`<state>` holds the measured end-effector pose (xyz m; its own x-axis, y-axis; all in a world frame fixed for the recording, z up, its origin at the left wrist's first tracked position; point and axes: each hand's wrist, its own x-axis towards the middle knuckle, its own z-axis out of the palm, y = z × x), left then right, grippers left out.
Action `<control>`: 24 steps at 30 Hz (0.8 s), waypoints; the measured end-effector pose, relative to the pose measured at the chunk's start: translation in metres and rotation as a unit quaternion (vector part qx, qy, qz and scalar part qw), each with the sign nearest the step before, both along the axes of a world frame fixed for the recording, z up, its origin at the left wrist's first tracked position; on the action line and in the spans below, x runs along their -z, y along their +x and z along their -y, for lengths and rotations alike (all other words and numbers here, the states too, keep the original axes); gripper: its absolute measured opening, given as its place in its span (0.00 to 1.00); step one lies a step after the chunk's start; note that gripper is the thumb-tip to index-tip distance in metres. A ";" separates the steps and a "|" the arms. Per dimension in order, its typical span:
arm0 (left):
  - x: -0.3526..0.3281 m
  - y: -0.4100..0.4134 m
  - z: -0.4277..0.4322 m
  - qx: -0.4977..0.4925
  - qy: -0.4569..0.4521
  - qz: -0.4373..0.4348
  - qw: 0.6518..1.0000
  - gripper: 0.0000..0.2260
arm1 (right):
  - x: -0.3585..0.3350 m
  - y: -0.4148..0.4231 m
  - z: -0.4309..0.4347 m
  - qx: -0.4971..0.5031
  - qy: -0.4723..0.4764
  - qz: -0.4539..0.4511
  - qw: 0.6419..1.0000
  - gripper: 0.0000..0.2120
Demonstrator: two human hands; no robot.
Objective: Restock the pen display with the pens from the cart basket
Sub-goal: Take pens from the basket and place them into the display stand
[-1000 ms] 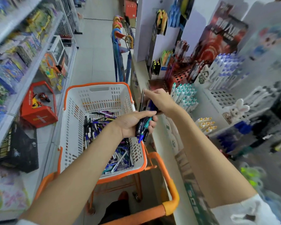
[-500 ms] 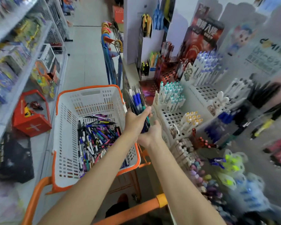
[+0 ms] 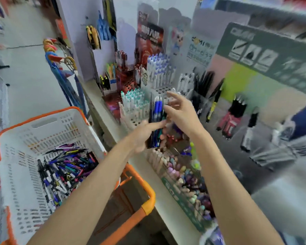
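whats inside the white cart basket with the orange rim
A pile of mixed-colour pens lies on the slotted floor of the basket. The left forearm covers the near right corner, hiding anything there.

I can read very little here: on the pen display (image 3: 133,121), the far red-and-black header card (image 3: 149,37) carries large white Chinese characters, of which only "八" comes through. The white card (image 3: 200,48) to its right shows "MI" above blurred lines. On the grey-green board (image 3: 265,50) further right, the logo, three icon boxes and lettering are too smeared to read.
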<state>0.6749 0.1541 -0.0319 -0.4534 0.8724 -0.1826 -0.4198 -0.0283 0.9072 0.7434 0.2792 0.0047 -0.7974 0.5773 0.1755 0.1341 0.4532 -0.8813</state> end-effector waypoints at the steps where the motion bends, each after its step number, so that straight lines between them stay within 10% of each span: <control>1: -0.007 0.006 -0.010 0.020 0.004 -0.015 1.000 0.04 | -0.007 0.008 -0.008 0.033 0.036 0.003 0.999 0.20; 12: -0.034 0.073 -0.094 0.178 0.054 -0.042 0.982 0.05 | -0.042 0.121 -0.058 0.241 0.005 -0.022 0.970 0.14; 19: -0.020 0.047 -0.110 0.013 0.020 -0.101 0.995 0.08 | -0.054 0.130 -0.059 0.363 0.074 -0.235 0.899 0.14; 24: -0.011 0.016 -0.095 -0.030 0.029 -0.103 0.994 0.06 | -0.025 0.113 -0.057 0.341 0.190 -0.212 0.896 0.16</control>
<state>0.6906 0.2494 -0.0211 -0.5275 0.8490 -0.0310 -0.2208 -0.1018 0.9700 0.8564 0.3359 0.0300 -0.0971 0.7387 0.6670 0.1831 0.6719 -0.7176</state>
